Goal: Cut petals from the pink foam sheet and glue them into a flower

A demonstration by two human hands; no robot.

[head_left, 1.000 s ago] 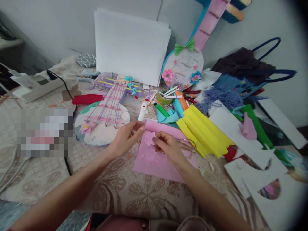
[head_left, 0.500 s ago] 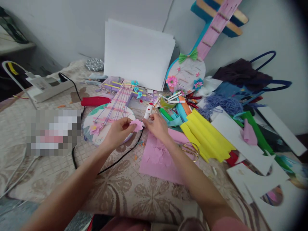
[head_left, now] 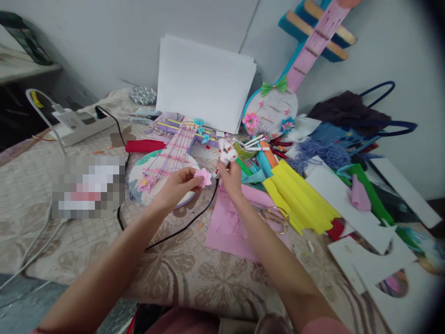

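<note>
Pinched in the fingers of my left hand [head_left: 179, 186] is a pink paper flower [head_left: 202, 178]. My right hand [head_left: 229, 178] is wrapped around a small white glue gun [head_left: 226, 153] with red marks, and a black cord [head_left: 198, 214] runs down from it. The two hands are close together, the flower just left of the gun's lower end. Behind my left hand lies a decorated paper lute [head_left: 163, 178] with purple strings and a pink flower on its round body. Pink paper [head_left: 222, 234] with cut petal pieces lies under my right forearm.
Gold-handled scissors [head_left: 278, 220] and yellow crepe paper [head_left: 301, 197] lie to the right. A second lute [head_left: 271, 109] and white sheets [head_left: 206, 83] lean on the wall. A power strip [head_left: 86, 127] sits at left, white card offcuts [head_left: 361, 246] at right.
My right hand has turned the glue gun, so its white body now tilts up to the right. The flower stays in my left hand. The whole view has shifted slightly.
</note>
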